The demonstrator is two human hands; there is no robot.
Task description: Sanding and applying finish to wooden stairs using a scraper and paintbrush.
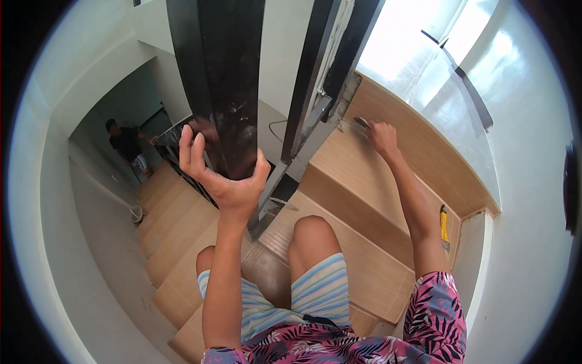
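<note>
My left hand (227, 182) is wrapped around the lower end of a thick black post (227, 91), thumb on its right side and fingers on its left. The post looks glossy and has whitish smudges. Farther right, my right hand (384, 138) is closed on a small thin tool (362, 122), dark with a pale edge; its exact kind is too small to tell. That tool is close to the surface of the wood-look stair tread (345, 167), near the tread's back left corner. Beyond it rises a wood-look riser (412, 127).
A yellow-handled tool (444, 224) lies on the tread by the right wall. Black metal uprights (309, 79) stand beside the steps, with loose cable (279, 128) near them. Stairs (176, 242) descend at left, where a person (128, 145) stands by a railing. A white bucket (136, 213) sits there.
</note>
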